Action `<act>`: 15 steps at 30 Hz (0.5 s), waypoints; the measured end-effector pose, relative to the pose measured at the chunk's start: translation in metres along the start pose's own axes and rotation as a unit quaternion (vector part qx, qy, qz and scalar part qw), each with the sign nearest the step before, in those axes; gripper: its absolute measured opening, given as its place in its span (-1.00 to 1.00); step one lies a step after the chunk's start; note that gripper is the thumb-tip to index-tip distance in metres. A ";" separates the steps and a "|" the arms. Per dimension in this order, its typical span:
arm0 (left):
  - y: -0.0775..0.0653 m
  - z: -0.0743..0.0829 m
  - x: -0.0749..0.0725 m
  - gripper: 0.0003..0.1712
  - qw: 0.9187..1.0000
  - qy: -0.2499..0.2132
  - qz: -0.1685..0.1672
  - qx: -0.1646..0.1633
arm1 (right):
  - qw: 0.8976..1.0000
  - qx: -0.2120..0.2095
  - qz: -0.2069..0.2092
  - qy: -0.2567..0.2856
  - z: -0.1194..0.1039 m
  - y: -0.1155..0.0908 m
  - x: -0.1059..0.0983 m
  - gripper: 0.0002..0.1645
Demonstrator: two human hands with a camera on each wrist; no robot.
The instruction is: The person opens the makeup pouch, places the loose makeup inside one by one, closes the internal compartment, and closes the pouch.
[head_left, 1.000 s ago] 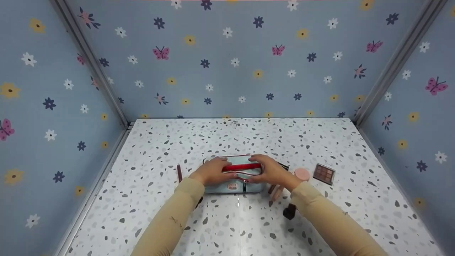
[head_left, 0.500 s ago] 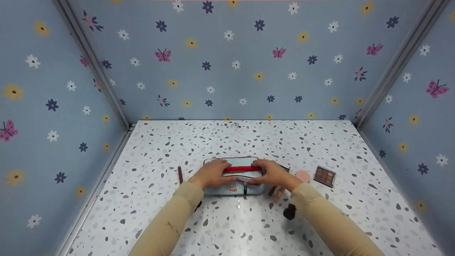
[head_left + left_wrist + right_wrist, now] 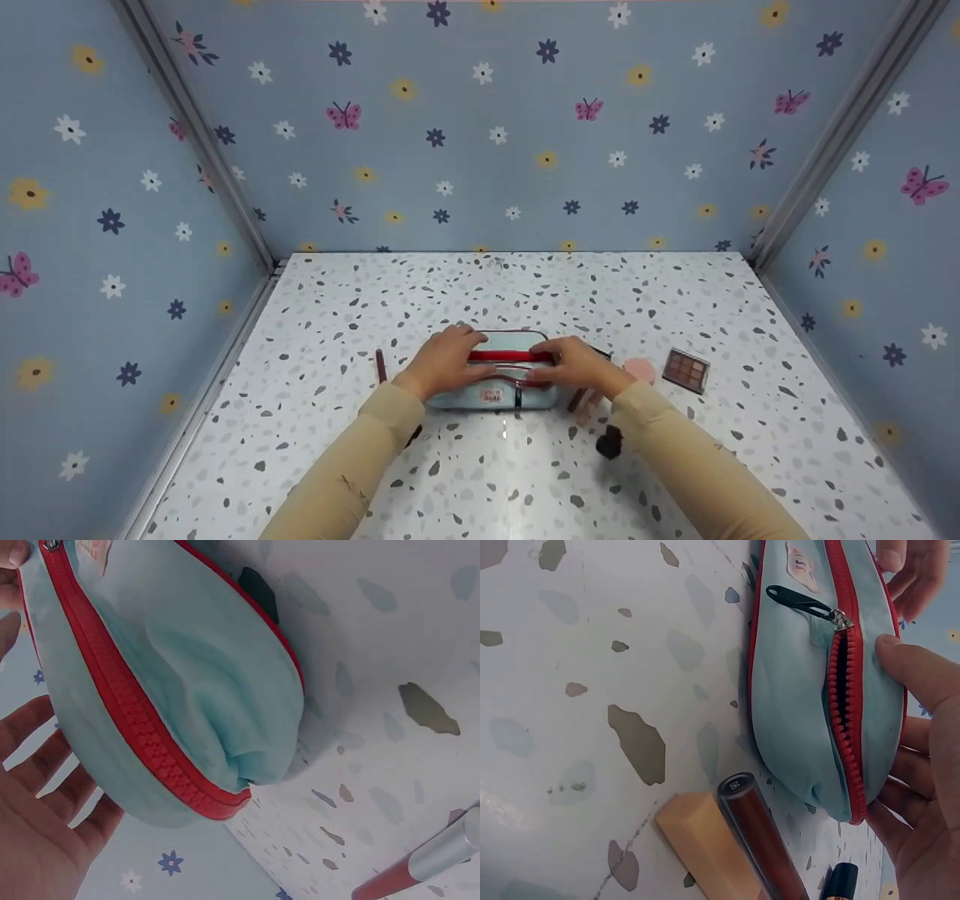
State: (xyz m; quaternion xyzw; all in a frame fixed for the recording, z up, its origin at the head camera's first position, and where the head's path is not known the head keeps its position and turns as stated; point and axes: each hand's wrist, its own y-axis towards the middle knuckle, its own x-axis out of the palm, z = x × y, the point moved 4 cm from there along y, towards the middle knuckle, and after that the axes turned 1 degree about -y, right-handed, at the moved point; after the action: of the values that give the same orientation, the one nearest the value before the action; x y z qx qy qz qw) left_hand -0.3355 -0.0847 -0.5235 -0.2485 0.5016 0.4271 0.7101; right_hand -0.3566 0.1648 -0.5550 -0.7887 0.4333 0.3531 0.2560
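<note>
A pale blue zip pouch (image 3: 536,394) with red piping lies in front of me. Its red zipper (image 3: 154,735) is closed at the left end. On the right, beyond the black zip pull (image 3: 799,600), the teeth part over a dark slit. My right hand (image 3: 577,364) grips the right end, thumb on top beside the zipper and fingers behind. My left hand (image 3: 442,364) is at the left end. In the left wrist view its fingers (image 3: 56,757) spread almost straight against the pouch's back, the tips hidden, while its thumb stands off the fabric.
An eyeshadow palette (image 3: 686,370) and a round pink item (image 3: 640,370) lie to the right. Nearer are a brown-red tube (image 3: 761,832), a beige block (image 3: 709,844) and a black object (image 3: 609,442). A red tube with silver end (image 3: 420,862) lies left.
My left hand's fingers have lifted and spread a little at the pouch's left end. The right hand has stayed almost in place, its grip on the pouch kept.
</note>
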 end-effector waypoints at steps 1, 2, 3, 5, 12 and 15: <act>-0.001 0.002 -0.001 -0.32 1.000 0.003 0.009 0.006 | 1.000 0.000 0.000 0.001 0.000 0.000 0.000 -0.29; -0.001 0.004 -0.002 -0.33 1.000 0.007 0.017 0.010 | 1.000 0.000 0.001 0.002 0.000 0.001 0.000 -0.30; -0.002 0.006 -0.003 -0.35 1.000 0.008 0.026 0.015 | 1.000 0.000 0.001 0.002 0.000 0.001 0.000 -0.31; -0.003 0.010 -0.003 -0.37 0.999 0.009 0.039 0.023 | 1.000 0.005 0.001 0.002 0.000 0.002 0.000 -0.32; -0.010 0.026 -0.003 -0.46 0.996 0.010 0.069 0.050 | 0.999 0.026 -0.004 0.017 0.001 0.003 0.000 -0.32; -0.012 0.031 -0.001 -0.51 0.996 0.009 0.075 0.052 | 1.000 0.021 -0.004 0.021 0.001 0.004 0.000 -0.32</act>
State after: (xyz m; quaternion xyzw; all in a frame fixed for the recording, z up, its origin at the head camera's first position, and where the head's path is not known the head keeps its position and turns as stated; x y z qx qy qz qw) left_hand -0.3097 -0.0667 -0.5119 -0.1768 0.5470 0.4497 0.6836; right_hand -0.3605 0.1641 -0.5560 -0.7921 0.4428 0.3265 0.2645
